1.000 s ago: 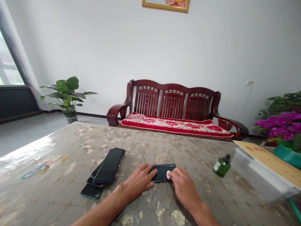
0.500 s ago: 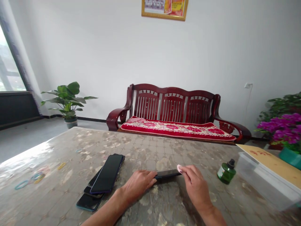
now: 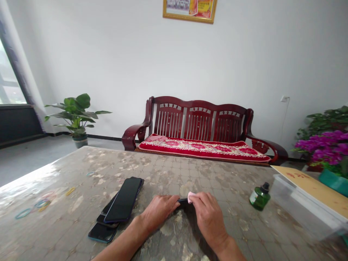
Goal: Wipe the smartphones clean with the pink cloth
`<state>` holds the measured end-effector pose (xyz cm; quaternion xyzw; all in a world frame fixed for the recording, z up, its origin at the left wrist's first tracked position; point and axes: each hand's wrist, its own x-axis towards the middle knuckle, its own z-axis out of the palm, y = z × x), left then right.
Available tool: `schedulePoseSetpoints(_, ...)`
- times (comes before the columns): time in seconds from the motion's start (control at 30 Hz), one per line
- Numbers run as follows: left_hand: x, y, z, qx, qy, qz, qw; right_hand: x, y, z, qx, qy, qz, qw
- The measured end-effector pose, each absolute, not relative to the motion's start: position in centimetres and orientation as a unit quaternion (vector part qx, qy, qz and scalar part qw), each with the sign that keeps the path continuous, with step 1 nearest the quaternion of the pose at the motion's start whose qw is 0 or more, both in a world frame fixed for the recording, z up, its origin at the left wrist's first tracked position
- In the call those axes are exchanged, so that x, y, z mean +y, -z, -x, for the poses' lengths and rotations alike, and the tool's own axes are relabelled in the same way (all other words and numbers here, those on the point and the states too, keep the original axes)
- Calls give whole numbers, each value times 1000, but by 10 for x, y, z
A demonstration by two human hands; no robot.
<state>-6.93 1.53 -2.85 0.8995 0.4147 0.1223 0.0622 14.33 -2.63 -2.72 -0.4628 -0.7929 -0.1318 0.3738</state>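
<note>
My left hand (image 3: 159, 210) is closed on the left end of a dark phone (image 3: 183, 200), which is tipped up on its edge on the table (image 3: 67, 224); only a sliver of it shows between my hands. My right hand (image 3: 208, 215) pinches a small pink wipe pad (image 3: 190, 196) and presses it against the top of the phone. A pile of several other dark phones (image 3: 119, 204) lies just left of my left hand.
A small green bottle (image 3: 259, 197) with a black cap stands to the right. Beyond it sits a clear plastic box (image 3: 304, 206) with a yellow board on top. Coloured rubber bands (image 3: 32, 208) lie at the far left. A wooden bench (image 3: 198, 127) and potted plants stand behind.
The phone went from lying flat to standing on its edge. My right hand slid the pink pad leftwards along it, toward my left hand.
</note>
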Motion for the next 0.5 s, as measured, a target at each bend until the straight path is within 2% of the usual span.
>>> schedulePoseSetpoints(0.27,17,31,69,420,-110,-899,56,-15,32,-185,-762,155,508,371)
schedulePoseSetpoints(0.5,12,29,67,418,-108,-901,50,-25,29,-156,-789,130,478,364)
